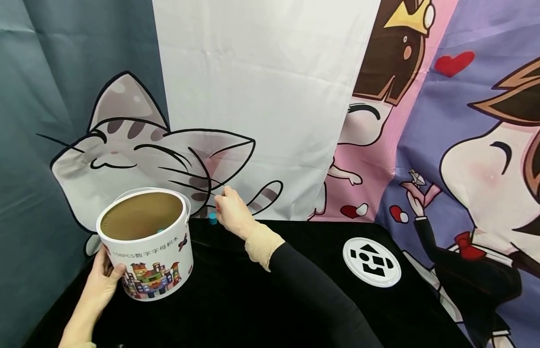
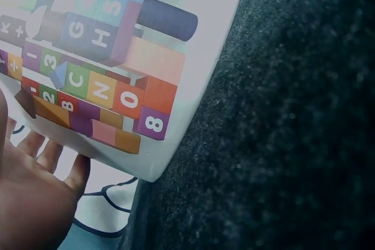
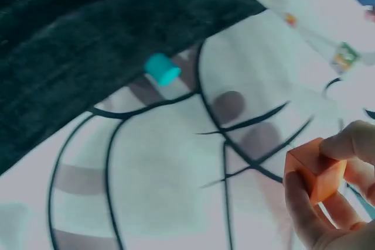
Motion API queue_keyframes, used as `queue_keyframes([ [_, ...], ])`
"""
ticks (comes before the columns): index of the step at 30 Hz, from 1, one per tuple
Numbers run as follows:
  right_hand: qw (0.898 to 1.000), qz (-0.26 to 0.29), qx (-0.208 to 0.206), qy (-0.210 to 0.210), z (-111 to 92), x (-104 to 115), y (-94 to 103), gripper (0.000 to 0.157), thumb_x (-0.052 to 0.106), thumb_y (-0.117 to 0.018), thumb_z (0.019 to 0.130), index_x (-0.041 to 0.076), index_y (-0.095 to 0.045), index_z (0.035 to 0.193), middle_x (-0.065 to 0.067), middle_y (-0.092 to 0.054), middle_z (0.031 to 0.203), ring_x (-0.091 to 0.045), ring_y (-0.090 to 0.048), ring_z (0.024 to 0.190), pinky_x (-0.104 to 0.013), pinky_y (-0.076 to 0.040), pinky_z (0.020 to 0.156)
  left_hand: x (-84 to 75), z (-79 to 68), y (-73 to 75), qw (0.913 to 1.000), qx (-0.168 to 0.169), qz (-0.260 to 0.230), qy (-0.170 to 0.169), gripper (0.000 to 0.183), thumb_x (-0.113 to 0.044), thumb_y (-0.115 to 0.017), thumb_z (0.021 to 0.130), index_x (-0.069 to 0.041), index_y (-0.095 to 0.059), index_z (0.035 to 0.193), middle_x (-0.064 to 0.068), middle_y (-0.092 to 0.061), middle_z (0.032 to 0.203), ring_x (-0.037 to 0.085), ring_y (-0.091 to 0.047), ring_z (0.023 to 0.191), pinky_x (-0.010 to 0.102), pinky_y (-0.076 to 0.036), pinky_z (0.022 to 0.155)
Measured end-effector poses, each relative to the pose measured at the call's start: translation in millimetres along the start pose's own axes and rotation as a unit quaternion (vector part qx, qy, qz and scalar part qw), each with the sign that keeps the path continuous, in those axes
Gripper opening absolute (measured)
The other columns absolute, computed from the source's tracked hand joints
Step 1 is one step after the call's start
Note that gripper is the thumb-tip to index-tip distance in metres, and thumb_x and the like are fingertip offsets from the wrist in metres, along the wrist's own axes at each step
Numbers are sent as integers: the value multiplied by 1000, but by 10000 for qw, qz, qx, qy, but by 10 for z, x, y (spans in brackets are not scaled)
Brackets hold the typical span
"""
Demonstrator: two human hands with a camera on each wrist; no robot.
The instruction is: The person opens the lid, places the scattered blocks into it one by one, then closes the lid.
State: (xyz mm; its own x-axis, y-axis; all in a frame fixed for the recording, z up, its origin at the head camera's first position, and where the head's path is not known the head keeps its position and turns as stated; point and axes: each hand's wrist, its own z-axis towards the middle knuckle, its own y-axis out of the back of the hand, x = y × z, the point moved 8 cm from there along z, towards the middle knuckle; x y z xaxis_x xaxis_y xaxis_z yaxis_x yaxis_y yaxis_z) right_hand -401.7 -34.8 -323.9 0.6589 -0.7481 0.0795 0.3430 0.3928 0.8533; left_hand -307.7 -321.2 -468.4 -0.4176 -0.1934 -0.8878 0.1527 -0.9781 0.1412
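Note:
In the head view a white toy-block bucket (image 1: 167,251) printed with building blocks stands tilted at the left. My left hand (image 1: 102,280) grips its lower left side, thumb in front and fingers partly hidden behind; the left wrist view shows that hand (image 2: 41,185) against the printed wall. Beyond the bucket's right side, my right hand (image 1: 237,212) pinches an orange block (image 3: 316,165) between thumb and fingers, held off the table. A small blue cylinder block (image 1: 212,218) sits near the table's back edge, left of the right hand and apart from it.
A white round lid (image 1: 356,269) with shaped cut-outs lies on the black table (image 1: 252,309) at the right. Cartoon-printed curtains (image 1: 261,96) hang behind the table. Inside the bucket's brownish interior (image 1: 141,215), a bit of teal shows near the front rim.

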Motion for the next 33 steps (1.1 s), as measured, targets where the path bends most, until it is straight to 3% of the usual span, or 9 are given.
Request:
queue_keyframes([
  [3, 9992, 145, -295, 227, 36, 165, 165, 26, 2, -73, 79, 15, -53, 70, 2, -40, 85, -15, -46, 82, -21, -40, 71, -10, -20, 22, 10000, -11, 32, -12, 75, -21, -52, 103, -22, -1, 159, 11, -5, 162, 0, -14, 139, 7, -16, 104],
  [8, 9909, 293, -1124, 678, 100, 471, 399, 20, -1, -72, 71, 13, -59, 77, -2, -46, 92, -17, -49, 85, -24, -43, 74, -9, -38, 57, 10000, -81, -36, -14, 75, -21, -53, 103, -21, -1, 159, 10, -5, 162, 0, -14, 139, 7, -16, 104],
  [14, 9779, 566, -1675, 1115, 185, 843, 481, 18, 1, -74, 74, 11, -65, 85, -6, -49, 98, -18, -52, 91, -23, -44, 81, 8, -66, 70, 9999, -109, 47, 21, 75, -21, -53, 103, -20, -2, 159, 10, -7, 162, -1, -16, 138, 6, -17, 103],
  [18, 9790, 648, -1535, 1176, 295, 1077, 412, 17, 5, -76, 76, 12, -68, 90, -4, -49, 101, -14, -50, 94, -16, -41, 83, 3, -67, 92, 9998, -156, 108, 7, 74, -20, -52, 103, -20, -3, 159, 8, -9, 162, -1, -17, 138, 6, -17, 103],
  [22, 9850, 747, -1118, 1077, 442, 1253, 273, 14, 9, -75, 80, 14, -68, 92, -1, -47, 100, -9, -48, 91, -12, -38, 80, -19, -34, 91, 9998, -168, 131, -23, 74, -19, -51, 104, -18, -2, 159, 8, -10, 161, 0, -18, 137, 6, -18, 103],
  [28, 9927, 710, -711, 667, 655, 1334, 139, 13, 12, -75, 80, 17, -63, 85, 3, -43, 93, -7, -46, 84, -12, -38, 71, -49, 64, 25, 9995, -119, 291, -51, 73, -20, -50, 104, -19, -1, 159, 13, -9, 161, 0, -19, 137, 6, -20, 102],
  [33, 9972, 538, -289, 437, 701, 1363, -11, 13, 16, -75, 80, 18, -64, 85, 5, -43, 91, -5, -45, 80, -13, -39, 72, -33, 39, 18, 9997, -118, 215, 12, 74, -21, -51, 104, -21, 0, 158, 13, -7, 162, 0, -17, 138, 6, -19, 102],
])
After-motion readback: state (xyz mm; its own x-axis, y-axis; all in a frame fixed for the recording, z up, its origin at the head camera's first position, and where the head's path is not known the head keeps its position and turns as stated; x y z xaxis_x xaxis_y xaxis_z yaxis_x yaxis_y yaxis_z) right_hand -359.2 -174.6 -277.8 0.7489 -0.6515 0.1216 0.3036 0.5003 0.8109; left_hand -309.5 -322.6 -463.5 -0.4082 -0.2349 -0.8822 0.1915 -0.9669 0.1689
